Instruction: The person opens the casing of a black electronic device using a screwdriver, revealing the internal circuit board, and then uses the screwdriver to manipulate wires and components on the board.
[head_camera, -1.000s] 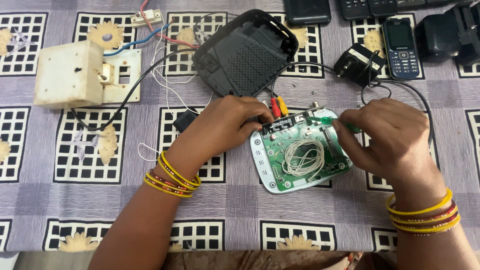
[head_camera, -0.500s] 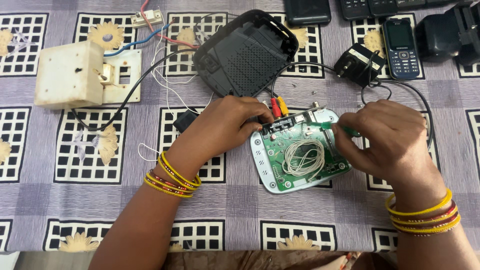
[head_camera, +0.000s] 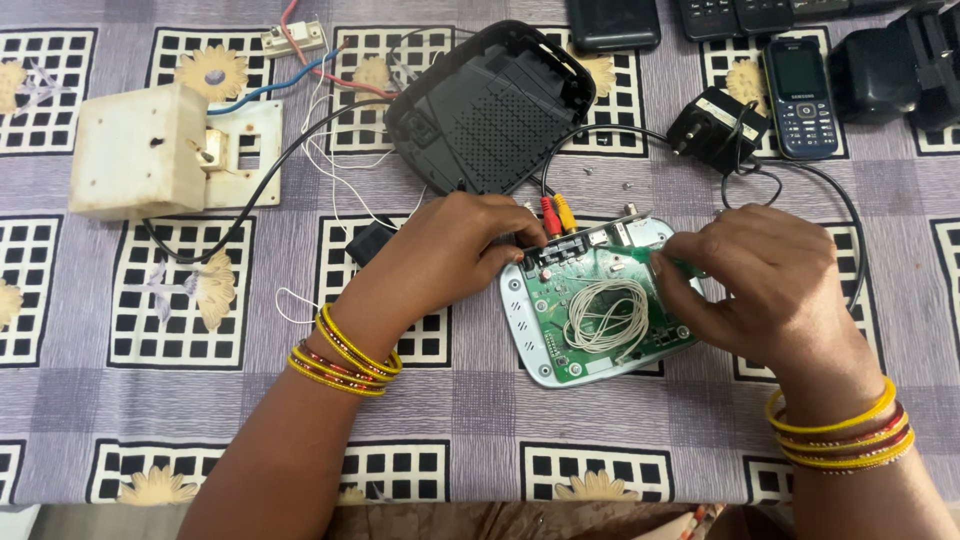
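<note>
The opened device (head_camera: 600, 305), a pale tray with a green circuit board (head_camera: 585, 300) inside, lies on the desk (head_camera: 480, 400) a little right of the middle, near the person. The left hand (head_camera: 455, 245) rests on the far left corner of the tray, its fingers pressed together on the edge beside the red and yellow plugs (head_camera: 555, 212); this seems to keep the tray from sliding. The right hand (head_camera: 765, 285) covers the right side of the board, and its fingertips are closed on a thin green tool or handle (head_camera: 672, 263) that points at the board. The tip of the tool is hidden, so I cannot tell what it touches. A coil of white wire (head_camera: 605, 312) lies loose on the board between both hands. The black cover (head_camera: 490, 105) is put aside, farther away, with its inside up, probably to leave the board free. A black adapter (head_camera: 718, 128) and a phone (head_camera: 800, 85) are far right, and a white switch box (head_camera: 140, 150) is far left.
</note>
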